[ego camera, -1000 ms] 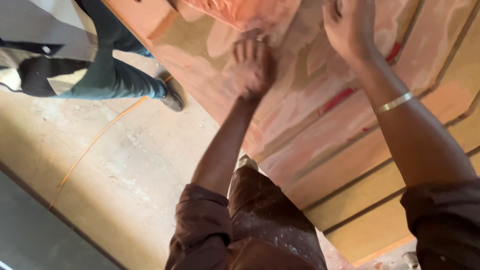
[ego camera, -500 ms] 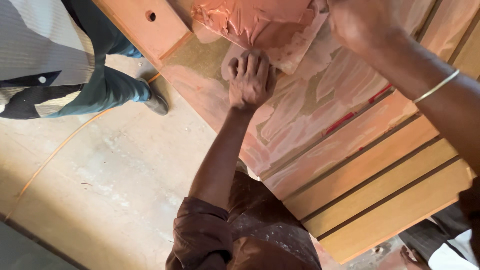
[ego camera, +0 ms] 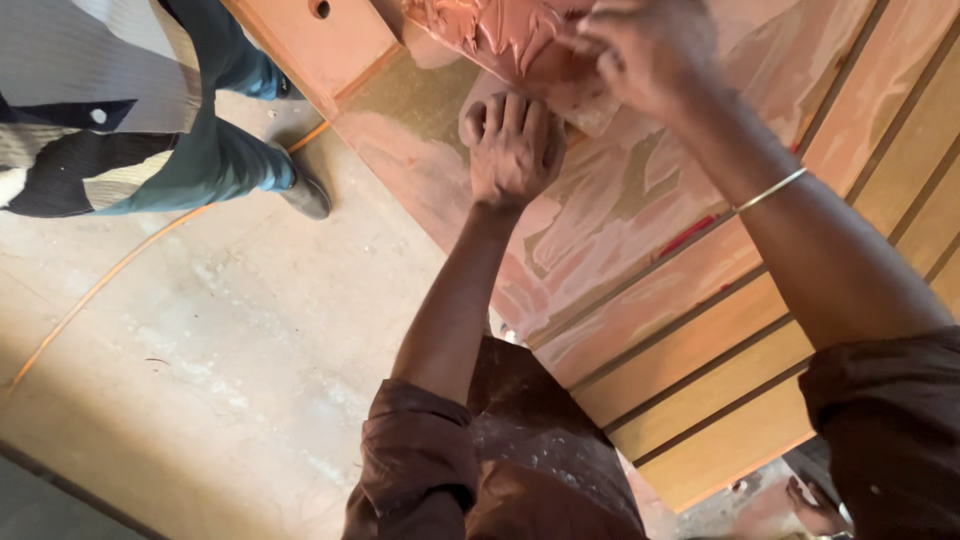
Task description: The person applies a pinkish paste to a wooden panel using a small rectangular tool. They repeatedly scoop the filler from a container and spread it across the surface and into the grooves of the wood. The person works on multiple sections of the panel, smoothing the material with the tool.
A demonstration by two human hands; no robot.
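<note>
Now left hand presses flat on wooden panel; right hand pinches putty.

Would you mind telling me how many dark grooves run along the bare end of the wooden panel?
3 grooves show on the wooden panel: upper, middle, lower. Others may be hidden under the pink filler or the right arm.

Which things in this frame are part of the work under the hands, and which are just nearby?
In the work:
- left hand, flat on the wooden panel
- right hand, fingers at the lump of pinkish filler paste
- pinkish smears on the panel

Just nearby:
- another person's leg and dark shoe
- orange cord on the concrete floor
- bangle on the right wrist
</note>
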